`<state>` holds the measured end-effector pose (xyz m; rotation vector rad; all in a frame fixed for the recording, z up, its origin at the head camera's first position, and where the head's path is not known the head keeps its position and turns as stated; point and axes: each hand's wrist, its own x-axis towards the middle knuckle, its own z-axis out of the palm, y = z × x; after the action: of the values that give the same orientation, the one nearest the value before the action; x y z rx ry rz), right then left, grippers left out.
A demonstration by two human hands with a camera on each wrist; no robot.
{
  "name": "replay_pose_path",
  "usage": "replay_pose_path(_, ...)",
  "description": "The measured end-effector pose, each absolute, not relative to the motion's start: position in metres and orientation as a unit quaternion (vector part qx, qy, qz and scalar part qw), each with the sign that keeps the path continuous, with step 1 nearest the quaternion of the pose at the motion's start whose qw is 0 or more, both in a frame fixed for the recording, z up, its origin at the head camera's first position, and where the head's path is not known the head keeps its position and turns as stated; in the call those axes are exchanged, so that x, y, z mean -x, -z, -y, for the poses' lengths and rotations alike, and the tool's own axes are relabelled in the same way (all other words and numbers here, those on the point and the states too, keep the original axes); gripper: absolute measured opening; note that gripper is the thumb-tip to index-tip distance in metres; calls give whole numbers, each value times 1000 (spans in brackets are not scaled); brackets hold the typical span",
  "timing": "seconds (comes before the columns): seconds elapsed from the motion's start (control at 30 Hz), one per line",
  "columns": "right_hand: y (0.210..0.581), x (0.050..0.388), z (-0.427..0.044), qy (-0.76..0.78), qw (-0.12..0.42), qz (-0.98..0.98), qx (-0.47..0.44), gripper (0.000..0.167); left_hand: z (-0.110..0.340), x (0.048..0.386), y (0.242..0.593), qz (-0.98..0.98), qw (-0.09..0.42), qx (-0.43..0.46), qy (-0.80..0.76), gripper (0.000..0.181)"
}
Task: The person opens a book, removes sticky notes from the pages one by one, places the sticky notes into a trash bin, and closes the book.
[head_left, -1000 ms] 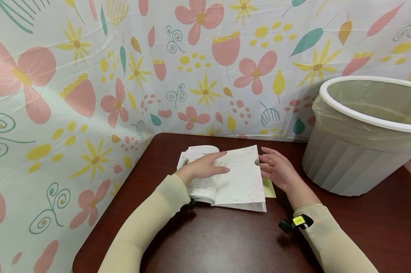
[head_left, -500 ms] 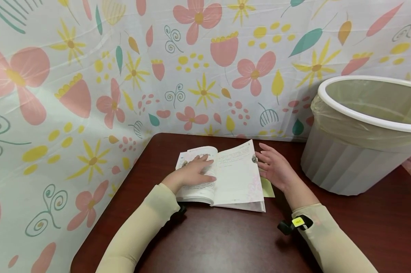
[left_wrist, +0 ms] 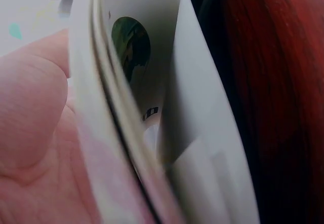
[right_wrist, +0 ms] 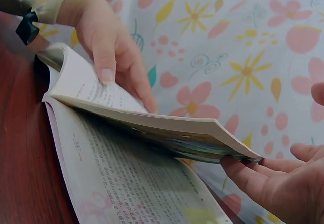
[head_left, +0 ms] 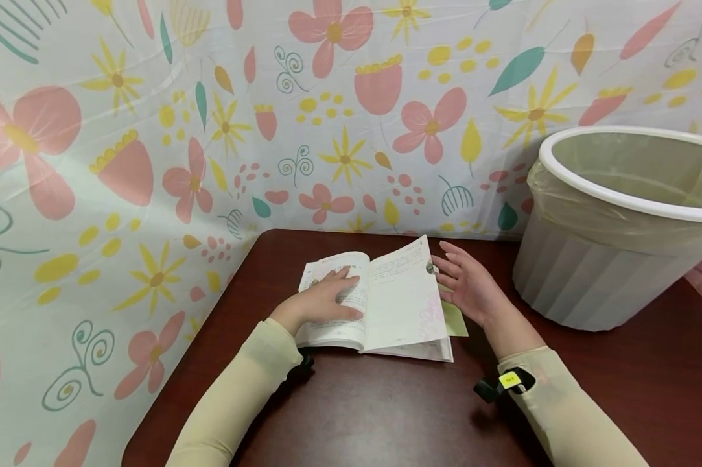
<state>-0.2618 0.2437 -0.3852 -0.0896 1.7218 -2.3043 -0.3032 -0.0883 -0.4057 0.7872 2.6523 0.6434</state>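
Observation:
An open book (head_left: 400, 305) lies on the dark red-brown table, with printed text on its left page. My left hand (head_left: 323, 302) rests on that page, fingers spread and relaxed. Beside the book's right edge is my right hand (head_left: 470, 285), palm turned inward. The right wrist view shows a lifted sheaf of pages (right_wrist: 152, 133), its underside bearing a coloured picture. Fingertips of the right hand (right_wrist: 288, 188) touch its edge from below, while the thumb stays apart. Close to the left palm (left_wrist: 35, 127), curved page edges fill the left wrist view.
A grey ribbed bin (head_left: 596, 272) with a white rim and a plastic liner stands on the right of the table (head_left: 374, 402). A yellow-green sheet (head_left: 454, 320) sticks out beneath the book's right side. Flower-patterned cloth (head_left: 327, 155) hangs behind and on the left.
My left hand has moved left from the book's middle onto the left page. The right page's upper corner has risen and shifted leftward, the right hand's fingers following its edge slightly.

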Motion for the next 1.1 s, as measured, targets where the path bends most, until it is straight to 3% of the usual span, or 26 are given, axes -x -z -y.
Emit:
replay_pose_path(0.77,384,261,-230,800,141,-581,45,71,101,311,418,-916,175,-272,-237,94)
replay_pose_path(1.1,377,266,-199,803,144,-575,67,68,108,311,419,-914,170,-271,-249,94)
